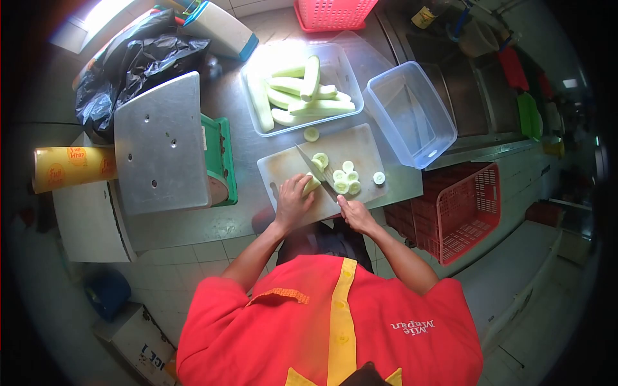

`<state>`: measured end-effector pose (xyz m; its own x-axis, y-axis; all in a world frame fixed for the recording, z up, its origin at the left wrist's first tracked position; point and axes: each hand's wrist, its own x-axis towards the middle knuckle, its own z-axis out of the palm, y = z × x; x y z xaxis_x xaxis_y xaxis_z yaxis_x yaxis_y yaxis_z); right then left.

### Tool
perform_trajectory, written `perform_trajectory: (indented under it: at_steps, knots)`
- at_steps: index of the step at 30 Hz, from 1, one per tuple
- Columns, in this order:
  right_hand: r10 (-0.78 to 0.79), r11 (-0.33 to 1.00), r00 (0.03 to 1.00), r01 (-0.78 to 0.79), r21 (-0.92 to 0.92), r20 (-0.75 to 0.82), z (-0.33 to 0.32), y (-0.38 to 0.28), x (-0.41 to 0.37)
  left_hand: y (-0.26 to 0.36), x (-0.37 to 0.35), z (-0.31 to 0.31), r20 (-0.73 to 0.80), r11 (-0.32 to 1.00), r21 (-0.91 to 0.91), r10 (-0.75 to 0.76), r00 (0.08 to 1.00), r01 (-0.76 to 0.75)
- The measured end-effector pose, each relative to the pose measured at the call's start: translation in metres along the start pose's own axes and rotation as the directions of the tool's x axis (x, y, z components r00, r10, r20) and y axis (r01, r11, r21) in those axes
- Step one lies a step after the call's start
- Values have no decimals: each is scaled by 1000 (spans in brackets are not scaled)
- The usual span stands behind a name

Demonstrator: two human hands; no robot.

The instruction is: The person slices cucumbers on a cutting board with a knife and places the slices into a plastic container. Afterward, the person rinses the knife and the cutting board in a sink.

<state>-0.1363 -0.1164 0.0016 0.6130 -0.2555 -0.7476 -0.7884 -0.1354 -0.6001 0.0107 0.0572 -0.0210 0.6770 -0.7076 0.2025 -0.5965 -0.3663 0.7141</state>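
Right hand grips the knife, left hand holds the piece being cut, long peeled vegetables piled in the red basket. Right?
Not the basket: the head view shows the long peeled vegetables in a clear container. Right hand on knife, left hand on piece: correct.

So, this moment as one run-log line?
left hand: steadying cucumber piece | right hand: gripping knife | blade: at piece | cutting board: cut slices | tub: peeled cucumbers

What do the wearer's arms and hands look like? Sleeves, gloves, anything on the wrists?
Short red sleeves ending above the elbows, forearms uncovered. Left hand and right hand are ungloved; no watch or band visible on either wrist.
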Motion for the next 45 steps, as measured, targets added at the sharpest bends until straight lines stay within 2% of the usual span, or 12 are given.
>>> perform_trajectory:
  at_steps: [1, 3, 6, 15, 22, 24, 28, 30, 34, 36, 39, 45]
  knots:
    - [-3, 1000, 1000, 3, 1, -5, -1, -1, -3, -1, 0, 0, -11, 1000, -7, -1, 1000, 1]
    - [-226, 958, 955, 183, -222, -191, 3, 0, -16, -4, 1, 2, -18, 1000, -27, -4, 1000, 4]
    - [-308, 932, 921, 242, -270, -238, 4, -4, -37, -4, 0, 2, -23, 999, -44, -24, 999, 23]
    - [-249, 913, 947, 158, -377, -205, 4, 6, -60, -4, 1, 2, -24, 998, -63, -13, 1000, 11]
    - [-254, 902, 954, 174, -394, -160, 4, 11, -44, -10, -3, 8, -29, 996, -82, -38, 999, 35]
    - [-284, 910, 931, 187, -371, -229, 15, 15, -26, -9, -5, 9, -41, 995, -92, -44, 998, 40]
    - [-327, 898, 914, 220, -381, -242, 20, 7, -3, -7, -4, 6, -38, 995, -83, -54, 998, 50]
    - [-118, 974, 991, 102, -202, -67, 7, 4, 12, -2, -4, -1, -37, 998, -49, -40, 999, 38]
    - [-57, 998, 998, 57, -7, -32, -4, -12, 5, -5, -7, -5, -43, 999, -25, -29, 999, 28]
    - [-248, 950, 956, 208, -233, -159, -5, -21, -9, -7, -5, -6, -43, 998, -62, -33, 999, 30]
    - [-328, 909, 926, 255, -331, -185, -3, -18, -27, -6, -2, -6, -44, 995, -96, -41, 998, 37]
    - [-274, 908, 948, 200, -370, -162, -1, -5, -42, -7, 1, -5, -51, 996, -88, -36, 998, 31]
